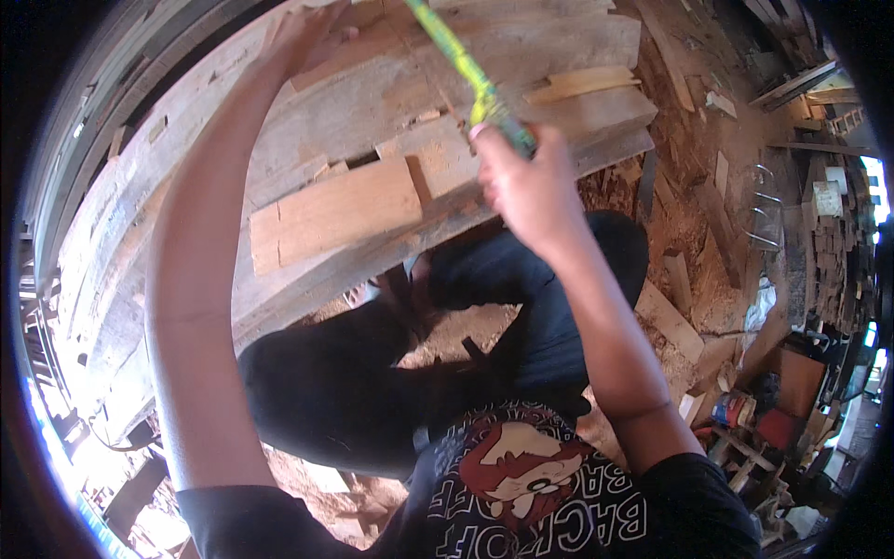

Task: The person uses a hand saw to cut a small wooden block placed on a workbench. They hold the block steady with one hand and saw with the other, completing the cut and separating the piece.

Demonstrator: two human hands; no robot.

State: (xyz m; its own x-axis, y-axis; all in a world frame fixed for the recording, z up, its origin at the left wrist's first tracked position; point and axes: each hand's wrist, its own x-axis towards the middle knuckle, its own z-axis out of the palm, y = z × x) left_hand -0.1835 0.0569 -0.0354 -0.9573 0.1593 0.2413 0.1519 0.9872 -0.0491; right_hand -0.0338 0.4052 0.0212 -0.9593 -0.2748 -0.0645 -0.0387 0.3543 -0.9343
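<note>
My right hand is closed around the handle of what looks like a hacksaw, with a yellow-green frame and a thin blade line beside it. The saw slants up and left over the thick planks and runs out at the upper edge. My left hand reaches to the far side and lies on the wood, thumb apart; its other fingers are partly cut off by the picture's edge. Between my forearms, a short light board lies on the planks' near edge.
Stacked weathered planks form the work surface, with a loose light offcut at right. My legs are folded against its near side. Sawdust and scraps cover the ground at right, where a bent wire rack stands.
</note>
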